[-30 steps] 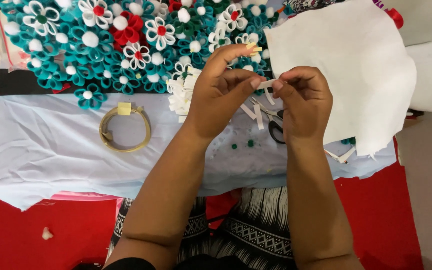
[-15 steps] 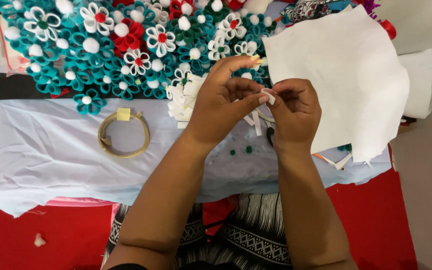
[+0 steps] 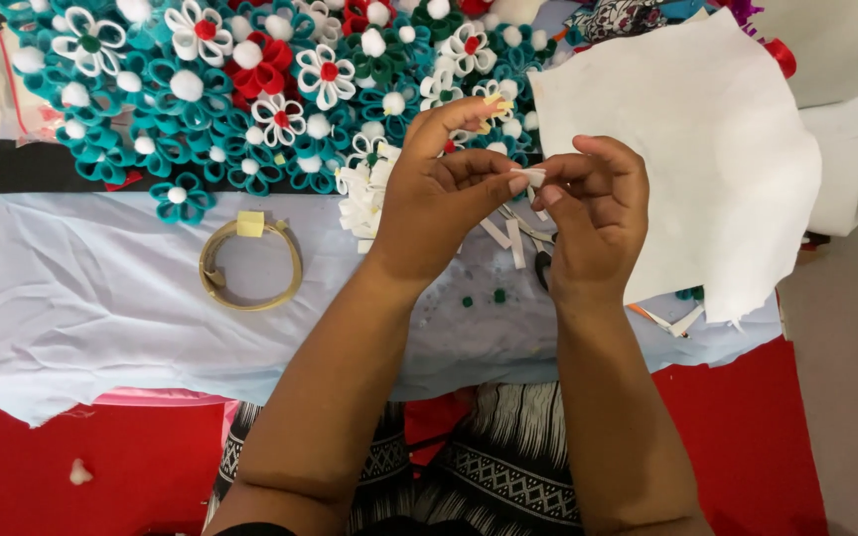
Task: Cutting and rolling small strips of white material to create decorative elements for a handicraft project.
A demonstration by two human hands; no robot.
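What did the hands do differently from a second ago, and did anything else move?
Very little. The left hand and right hand have stayed pinched together on the small white strip, only shifting their fingers a bit around it. The tape ring, the white sheet and the teal flower piece lie as before.

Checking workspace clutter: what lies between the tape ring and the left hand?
Head view: only bare pale blue cloth lies between the tape ring and the left hand; white petals sit slightly higher.
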